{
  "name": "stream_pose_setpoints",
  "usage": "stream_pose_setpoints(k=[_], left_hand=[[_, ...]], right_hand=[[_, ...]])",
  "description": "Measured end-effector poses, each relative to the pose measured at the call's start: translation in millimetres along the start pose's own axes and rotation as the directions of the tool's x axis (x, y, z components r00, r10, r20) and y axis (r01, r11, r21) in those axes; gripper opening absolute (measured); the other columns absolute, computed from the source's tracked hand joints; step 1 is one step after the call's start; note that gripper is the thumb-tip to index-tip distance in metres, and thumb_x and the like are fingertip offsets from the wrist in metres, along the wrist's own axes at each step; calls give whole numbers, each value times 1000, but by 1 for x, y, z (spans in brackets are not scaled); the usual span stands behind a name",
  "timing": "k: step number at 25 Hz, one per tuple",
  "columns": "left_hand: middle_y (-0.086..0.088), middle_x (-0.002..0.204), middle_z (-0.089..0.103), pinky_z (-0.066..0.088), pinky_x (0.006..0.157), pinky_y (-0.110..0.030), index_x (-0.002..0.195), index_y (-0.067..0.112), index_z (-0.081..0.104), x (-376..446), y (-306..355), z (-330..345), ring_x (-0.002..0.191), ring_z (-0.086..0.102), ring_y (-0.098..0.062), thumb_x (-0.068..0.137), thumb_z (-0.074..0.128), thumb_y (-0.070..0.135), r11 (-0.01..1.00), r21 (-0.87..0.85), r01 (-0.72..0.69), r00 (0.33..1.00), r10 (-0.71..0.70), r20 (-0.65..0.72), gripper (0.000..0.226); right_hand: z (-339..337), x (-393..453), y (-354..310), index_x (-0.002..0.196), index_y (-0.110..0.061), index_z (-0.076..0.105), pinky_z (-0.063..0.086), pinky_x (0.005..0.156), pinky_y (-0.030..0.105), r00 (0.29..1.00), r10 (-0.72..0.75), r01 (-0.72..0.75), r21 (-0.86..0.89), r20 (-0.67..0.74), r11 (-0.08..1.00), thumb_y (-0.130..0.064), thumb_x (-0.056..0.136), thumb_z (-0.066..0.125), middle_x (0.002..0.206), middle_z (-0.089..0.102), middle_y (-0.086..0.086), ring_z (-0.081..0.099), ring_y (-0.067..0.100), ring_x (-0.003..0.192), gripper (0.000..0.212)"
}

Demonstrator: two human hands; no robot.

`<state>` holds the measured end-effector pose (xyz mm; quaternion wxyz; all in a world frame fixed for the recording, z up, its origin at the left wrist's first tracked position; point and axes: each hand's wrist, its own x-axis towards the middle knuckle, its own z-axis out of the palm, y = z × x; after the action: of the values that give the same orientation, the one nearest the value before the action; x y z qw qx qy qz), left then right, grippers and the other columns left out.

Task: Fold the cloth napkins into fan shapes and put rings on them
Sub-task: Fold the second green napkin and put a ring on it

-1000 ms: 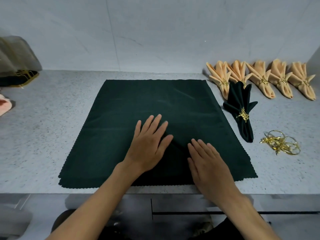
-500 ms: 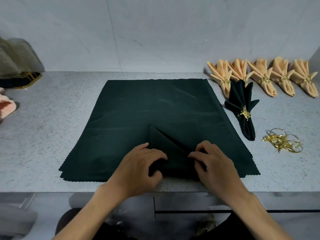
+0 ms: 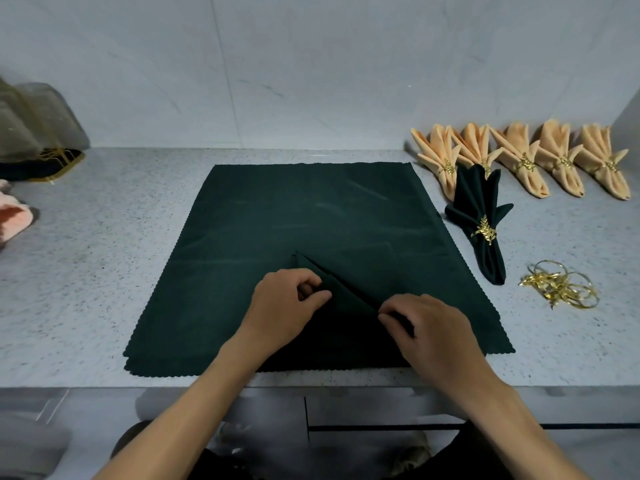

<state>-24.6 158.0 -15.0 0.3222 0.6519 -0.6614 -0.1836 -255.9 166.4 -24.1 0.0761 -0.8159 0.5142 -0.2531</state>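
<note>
A dark green cloth napkin [image 3: 277, 230] lies spread flat on the speckled grey counter [image 3: 104, 271]. Near its front edge a raised pleat [image 3: 343, 289] runs diagonally between my hands. My left hand [image 3: 284, 310] pinches the pleat's left end, and my right hand [image 3: 426, 327] pinches its right end. To the right lies a folded dark green fan napkin [image 3: 479, 206] wearing a gold leaf ring [image 3: 484, 231]. A pile of loose gold rings [image 3: 554, 289] sits on the counter further right.
Several peach fan napkins with gold rings [image 3: 526, 161] line the back right by the wall. At the far left are a sheer pouch over a dark, gold-trimmed item [image 3: 38, 133] and a pink cloth [image 3: 14, 220]. The counter's front edge [image 3: 104, 386] runs just below the napkin.
My hands went from lying flat on the napkin to curling and pinching up a diagonal pleat near the front edge. Since half a second ago the pleat and hands have barely moved.
</note>
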Motion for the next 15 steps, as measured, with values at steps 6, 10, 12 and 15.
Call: stream_pose_setpoints(k=[6,10,12,15], left_hand=[[16,75,61,47,68,-22,90,29,67,-2,2,5,67,57,-3,81,78,30,1000,-1,-15,998,14,-64,14],[7,75,52,34,61,-28,76,20,67,-8,8,17,63,45,-14,78,77,13,888,405,-216,957,275,-94,12],[3,70,51,29,61,-27,69,17,65,-13,15,23,61,43,-15,77,72,8,839,500,-216,957,284,-64,14],[5,82,50,29,68,-27,81,18,57,-20,19,28,70,40,-13,96,50,25,867,470,-166,981,196,-15,18]], right_hand=[[11,-3,-6,100,-29,68,48,46,31,996,-30,22,-102,-84,995,-25,88,69,92,60,-16,57,9,75,12],[9,-12,-2,90,-23,71,44,54,31,982,-162,140,-206,-96,968,-29,88,69,95,57,-8,54,17,79,7],[6,-12,-3,84,-19,69,39,68,38,966,-256,217,-395,-48,893,-31,87,61,88,55,-2,50,23,79,14],[8,-5,-10,82,-15,59,36,73,41,952,-306,258,-535,-2,805,-21,89,53,73,53,3,49,27,72,11]])
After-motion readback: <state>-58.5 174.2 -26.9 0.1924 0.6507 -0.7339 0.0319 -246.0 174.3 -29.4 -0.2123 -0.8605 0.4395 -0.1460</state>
